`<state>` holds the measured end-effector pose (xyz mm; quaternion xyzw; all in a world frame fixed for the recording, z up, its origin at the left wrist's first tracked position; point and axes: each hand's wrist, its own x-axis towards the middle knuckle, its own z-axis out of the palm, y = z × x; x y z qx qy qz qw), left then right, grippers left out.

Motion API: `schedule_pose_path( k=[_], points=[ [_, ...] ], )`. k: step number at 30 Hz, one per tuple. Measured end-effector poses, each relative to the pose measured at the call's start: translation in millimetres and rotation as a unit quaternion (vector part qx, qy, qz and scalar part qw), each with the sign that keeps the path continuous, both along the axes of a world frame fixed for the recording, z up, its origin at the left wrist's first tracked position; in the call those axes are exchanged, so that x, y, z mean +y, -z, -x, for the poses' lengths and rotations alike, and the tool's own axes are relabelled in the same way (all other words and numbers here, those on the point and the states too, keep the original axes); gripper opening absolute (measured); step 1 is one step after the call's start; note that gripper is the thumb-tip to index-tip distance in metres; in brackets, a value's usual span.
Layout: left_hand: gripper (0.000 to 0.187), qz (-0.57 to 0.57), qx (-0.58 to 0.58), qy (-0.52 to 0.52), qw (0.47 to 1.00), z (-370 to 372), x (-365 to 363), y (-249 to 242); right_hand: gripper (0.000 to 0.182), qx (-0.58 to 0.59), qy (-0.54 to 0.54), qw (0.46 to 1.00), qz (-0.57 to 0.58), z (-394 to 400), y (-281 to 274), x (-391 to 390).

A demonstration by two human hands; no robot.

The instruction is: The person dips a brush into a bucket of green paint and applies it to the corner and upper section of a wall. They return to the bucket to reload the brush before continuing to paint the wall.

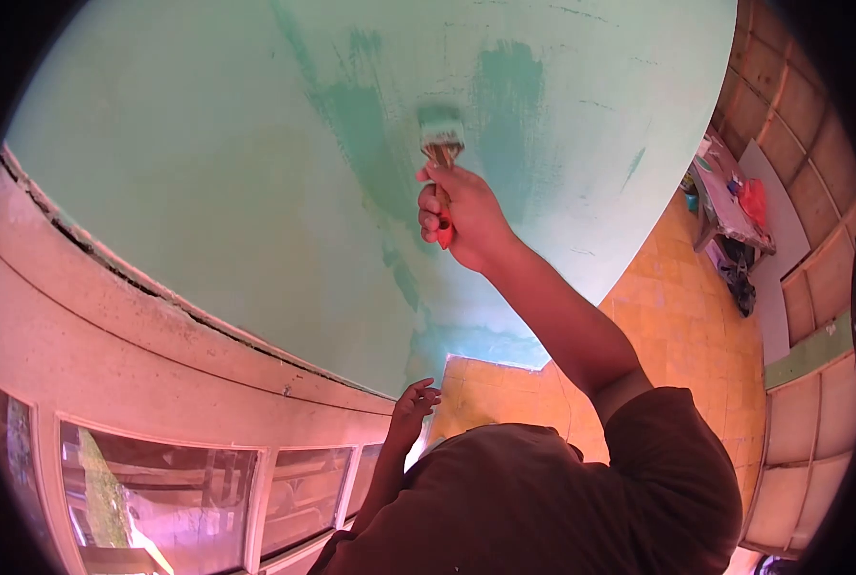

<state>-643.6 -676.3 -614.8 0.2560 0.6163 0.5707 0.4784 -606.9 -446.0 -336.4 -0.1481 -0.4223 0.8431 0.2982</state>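
My right hand (474,216) is wrapped round the handle of a paintbrush (441,131), whose red handle end sticks out below the fingers. The bristles point up and meet the pale green wall (255,201), where their tips look smeared by motion. Darker green strokes (508,96) lie on the wall to either side of the brush. Lower down, my left hand (416,401) hangs near the wall's bottom corner with its fingers loosely bent and apart. Nothing shows in it.
Along the left runs a pinkish frame (160,335) with glass panes (164,489). Yellow floor tiles (682,331) spread out below. At the right stands a low wooden table (725,203) with a red bag (753,201) on it, beside a panelled wall (802,105).
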Motion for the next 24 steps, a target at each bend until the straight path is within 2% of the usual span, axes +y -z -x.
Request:
schedule_pose_path(
  k=[1, 3, 4, 6, 9, 12, 16, 17, 19, 21, 24],
  points=[
    [0.040, 0.002, -0.001, 0.004, 1.000, 3.3, -2.7, -2.2, 0.019, -0.001, 0.004, 1.000, 0.002, 3.3, 0.7, 2.1],
    [0.040, 0.005, -0.007, -0.007, 1.000, 8.8, -9.7, -5.9, 0.021, 0.014, 0.065, 0.987, -0.146, 11.6, 6.7, 10.8],
    [0.040, 0.006, -0.009, -0.005, 1.000, 12.2, -13.5, -4.3, 0.021, 0.011, 0.067, 0.987, -0.146, 14.6, 16.0, 15.6],
    [0.039, 0.016, -0.023, -0.010, 1.000, 19.1, -23.2, 0.9, 0.023, -0.012, 0.110, 0.989, -0.097, 20.1, 48.6, 30.3],
    [0.040, 0.033, -0.030, -0.012, 0.999, 27.2, -32.8, 3.1, 0.025, -0.048, 0.114, 0.991, -0.048, 15.2, 118.0, 27.3],
    [0.038, 0.033, -0.034, -0.007, 0.999, 36.5, -35.4, 5.6, 0.026, -0.087, 0.104, 0.989, 0.060, 9.7, 181.2, 10.8],
    [0.037, 0.011, -0.032, 0.011, 0.999, 43.3, -32.0, -1.9, 0.024, -0.166, 0.070, 0.950, 0.255, 8.3, 228.3, -5.2],
    [0.037, 0.010, -0.029, 0.008, 1.000, 44.5, -30.4, -3.0, 0.024, -0.164, 0.077, 0.950, 0.254, 9.3, 235.5, -1.0],
    [0.037, 0.006, -0.026, 0.014, 1.000, 45.3, -27.4, -4.4, 0.024, -0.134, 0.064, 0.908, 0.393, 9.0, 238.2, 6.8],
    [0.039, 0.004, -0.036, 0.014, 0.999, 46.0, -26.6, -4.3, 0.024, -0.101, 0.066, 0.920, 0.372, 8.3, 224.1, 21.2],
    [0.040, -0.003, -0.042, 0.027, 0.999, 46.6, -25.4, -0.1, 0.023, -0.019, 0.026, 0.954, 0.300, 7.9, 158.4, 35.4]
  ],
)
